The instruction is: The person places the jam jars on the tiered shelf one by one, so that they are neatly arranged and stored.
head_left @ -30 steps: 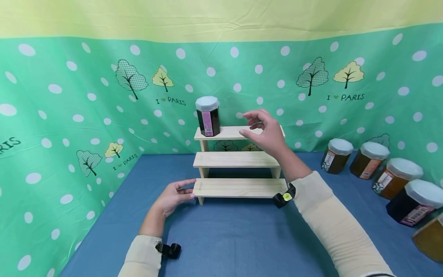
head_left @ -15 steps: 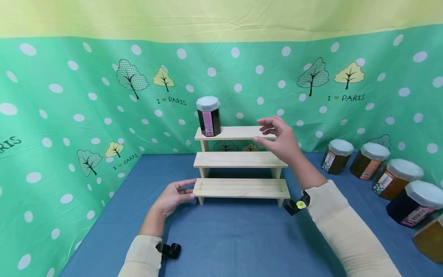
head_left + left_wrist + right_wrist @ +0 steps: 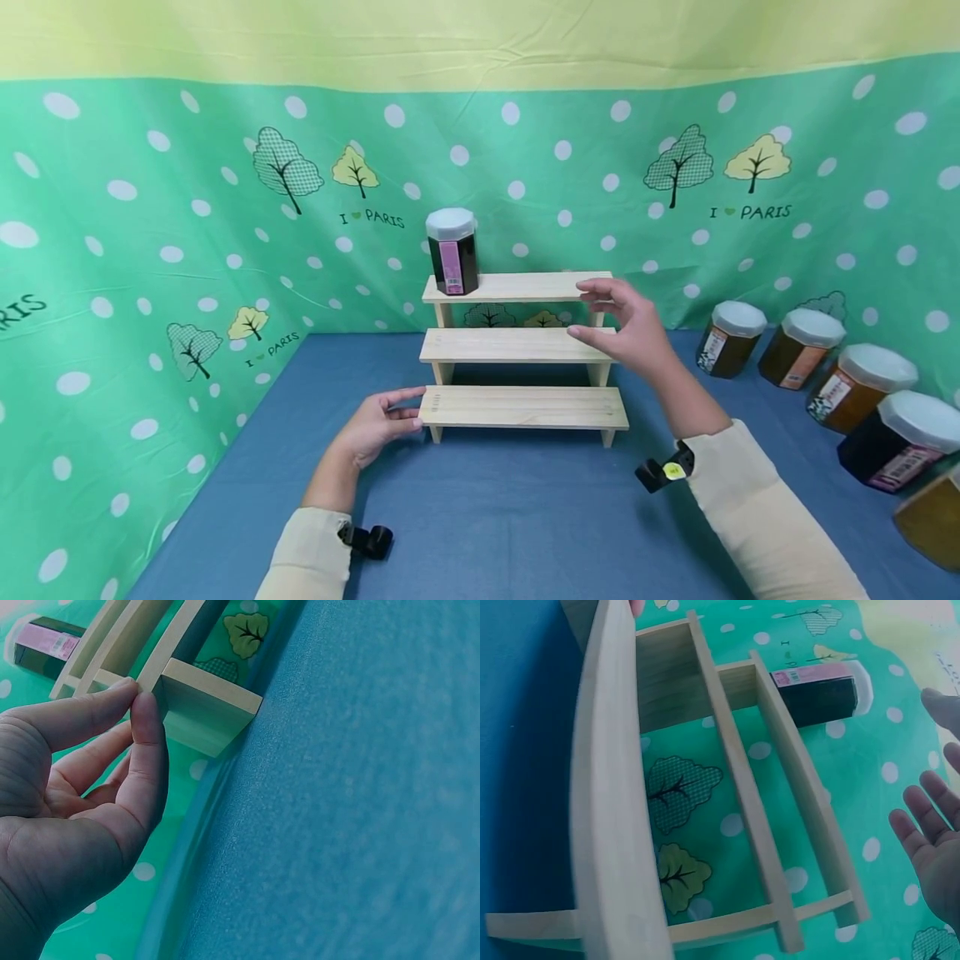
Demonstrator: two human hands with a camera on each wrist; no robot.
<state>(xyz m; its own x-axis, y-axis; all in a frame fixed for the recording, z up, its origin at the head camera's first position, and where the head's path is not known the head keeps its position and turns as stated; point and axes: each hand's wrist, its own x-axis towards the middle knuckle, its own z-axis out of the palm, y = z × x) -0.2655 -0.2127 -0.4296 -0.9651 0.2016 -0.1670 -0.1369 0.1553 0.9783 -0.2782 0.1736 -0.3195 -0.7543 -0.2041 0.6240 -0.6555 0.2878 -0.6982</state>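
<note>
Head view: left hand [image 3: 371,429] and right hand [image 3: 632,327] at a three-step wooden stand [image 3: 510,346] on the blue worktop [image 3: 495,517].
Left fingers pinch the left end of the stand's lowest step; right fingers curve loosely apart near its right end. Lidded jars [image 3: 858,387] line up to its right; one dark jar [image 3: 452,258] sits upright on its top step, at the left.

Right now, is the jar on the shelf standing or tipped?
Upright: the jar stands on the top shelf, its white lid facing up.
</note>
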